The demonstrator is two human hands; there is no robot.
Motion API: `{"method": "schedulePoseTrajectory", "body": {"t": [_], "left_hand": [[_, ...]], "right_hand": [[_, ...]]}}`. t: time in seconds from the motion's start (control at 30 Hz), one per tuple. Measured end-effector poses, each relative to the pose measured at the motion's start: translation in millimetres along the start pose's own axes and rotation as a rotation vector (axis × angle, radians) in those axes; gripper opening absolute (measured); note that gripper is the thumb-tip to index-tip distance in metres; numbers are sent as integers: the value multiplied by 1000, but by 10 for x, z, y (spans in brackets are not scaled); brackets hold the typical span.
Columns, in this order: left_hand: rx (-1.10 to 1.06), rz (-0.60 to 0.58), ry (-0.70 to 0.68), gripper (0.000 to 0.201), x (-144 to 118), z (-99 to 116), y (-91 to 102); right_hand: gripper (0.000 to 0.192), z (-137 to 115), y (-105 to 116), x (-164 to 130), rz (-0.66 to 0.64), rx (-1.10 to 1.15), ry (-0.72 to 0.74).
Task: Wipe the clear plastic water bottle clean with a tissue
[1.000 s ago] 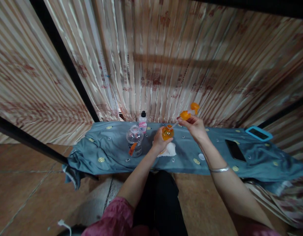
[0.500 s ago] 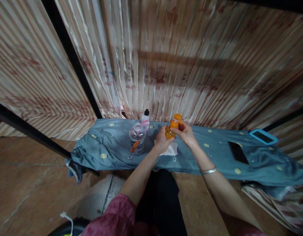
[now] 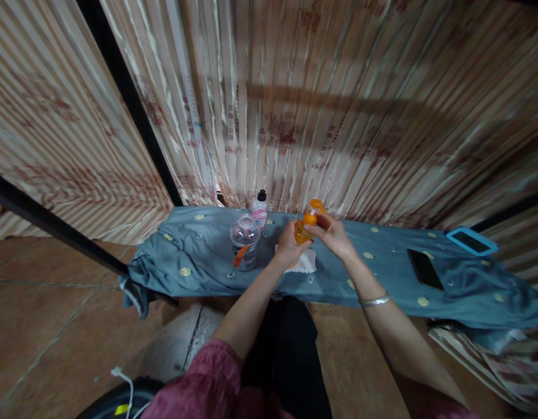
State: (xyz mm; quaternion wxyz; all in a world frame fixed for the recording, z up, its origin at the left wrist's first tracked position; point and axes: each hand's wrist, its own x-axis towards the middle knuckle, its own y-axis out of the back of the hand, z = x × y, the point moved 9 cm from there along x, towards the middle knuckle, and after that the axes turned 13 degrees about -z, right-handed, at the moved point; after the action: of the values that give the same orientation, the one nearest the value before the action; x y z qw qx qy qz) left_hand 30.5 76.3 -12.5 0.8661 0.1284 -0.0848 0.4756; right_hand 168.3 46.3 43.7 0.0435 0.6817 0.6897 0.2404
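A small pump bottle [image 3: 302, 234] with amber contents and an orange pump top is held up above the cloth-covered surface, tilted slightly. My left hand [image 3: 289, 244] wraps round its body. At the bottle's neck and collar, the fingers of my right hand [image 3: 332, 233] are closed on the orange pump top [image 3: 310, 219]. Below my hands lies a white tissue [image 3: 306, 262]. Left of them stands a clear plastic cup [image 3: 245, 241] with a domed lid and an orange label. Just behind the cup is a clear bottle [image 3: 259, 209] with a black cap and pink print.
A blue-grey patterned cloth [image 3: 207, 250] covers the narrow table. On the right lie a dark phone [image 3: 424, 269] and a blue-framed device [image 3: 472, 241]. Pleated curtains [image 3: 277, 116] hang behind, beside a black metal post [image 3: 133, 105]. A white cable [image 3: 128, 384] is at lower left.
Both hands stay on the pump bottle, and my right fingers have shifted slightly around its orange top. The whole view has moved a little.
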Motion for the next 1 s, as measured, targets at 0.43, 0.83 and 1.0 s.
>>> {"method": "schedulePoseTrajectory", "body": {"t": [0.43,0.83,1.0], "left_hand": [[-15,-9,1,76,1,9,-30],[4,2,25,78,-6,21,-16],[22,-1,28,78,-4,2,-20]], "right_hand": [[35,-59,11,-28,53,-47,14],[32,-125,24,7,38,-134,1],[32,-144,21,14,43,-156,-4]]}}
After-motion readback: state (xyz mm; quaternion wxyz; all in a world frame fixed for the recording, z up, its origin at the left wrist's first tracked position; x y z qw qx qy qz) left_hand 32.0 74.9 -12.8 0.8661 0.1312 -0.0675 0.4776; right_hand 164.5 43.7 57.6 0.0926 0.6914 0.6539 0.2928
